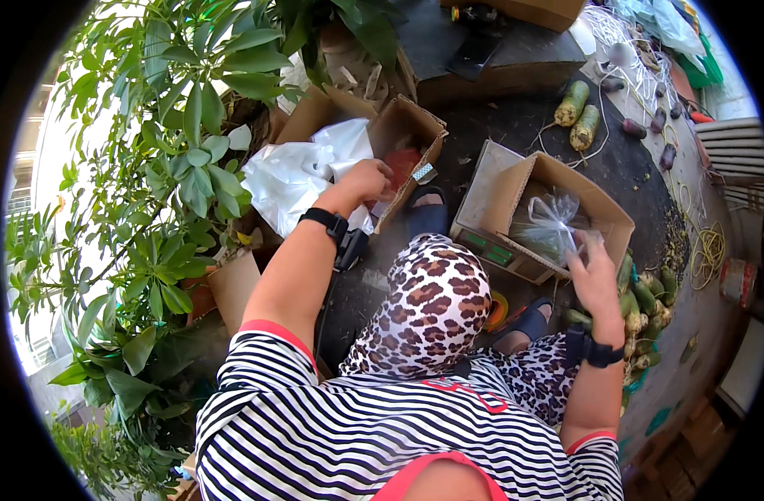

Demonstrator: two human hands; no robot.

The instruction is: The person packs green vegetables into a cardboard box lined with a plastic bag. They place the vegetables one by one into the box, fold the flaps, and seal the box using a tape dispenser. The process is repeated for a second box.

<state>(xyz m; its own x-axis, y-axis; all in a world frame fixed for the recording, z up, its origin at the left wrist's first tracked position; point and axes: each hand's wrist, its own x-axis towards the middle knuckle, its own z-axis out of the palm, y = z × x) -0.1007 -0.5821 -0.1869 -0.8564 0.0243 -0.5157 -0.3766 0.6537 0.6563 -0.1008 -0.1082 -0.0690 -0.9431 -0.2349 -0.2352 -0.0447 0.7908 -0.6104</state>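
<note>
Head view: upper centre, the left hand [368,179] curls beside a white plastic bag [283,179], seemingly propped by its carton [428,125]; right of centre, the right hand [595,271] touches a clear plastic bag [547,222] in a cardboard box [576,185] apparently borne by a digital scale [489,249]. Neither grip can be told.

A clear, crinkled plastic bag [546,225] with greenish contents, its top gathered into a loose tuft, sits inside an open brown cardboard box [607,215], by the near edge. A thin, whitish, crumpled plastic bag [280,185] drapes across another open brown cardboard carton [414,121], hanging over its left edge.
</note>
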